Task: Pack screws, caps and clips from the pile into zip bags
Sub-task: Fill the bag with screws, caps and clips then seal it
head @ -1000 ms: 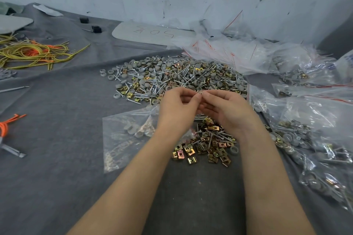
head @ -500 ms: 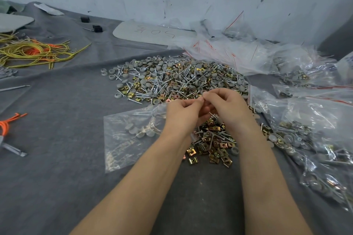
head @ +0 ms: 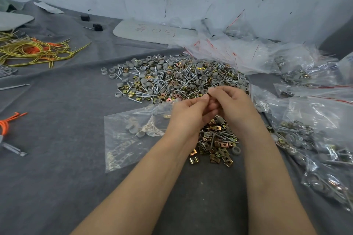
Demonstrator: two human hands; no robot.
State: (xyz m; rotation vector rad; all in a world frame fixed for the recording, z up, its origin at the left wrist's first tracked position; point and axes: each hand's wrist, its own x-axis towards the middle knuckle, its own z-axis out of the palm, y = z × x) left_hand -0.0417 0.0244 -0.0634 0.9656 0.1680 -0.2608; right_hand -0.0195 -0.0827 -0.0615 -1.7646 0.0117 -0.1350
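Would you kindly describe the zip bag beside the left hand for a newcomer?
Find the big mixed pile on the grey cloth. Just nearer, beside the left hand, lies a flat clear bag. Unlike the stuffed bags at right, it holds few grey caps.

Cannot tell what, if anything, sits between the meeting fingertips of left hand (head: 188, 115) and right hand (head: 235, 107): too small, covered by fingers. Behind wrists, hidden: right edge of zip bag (head: 129, 139), part of clips heap (head: 215, 147). Cut off at right border: filled bags (head: 324, 149).
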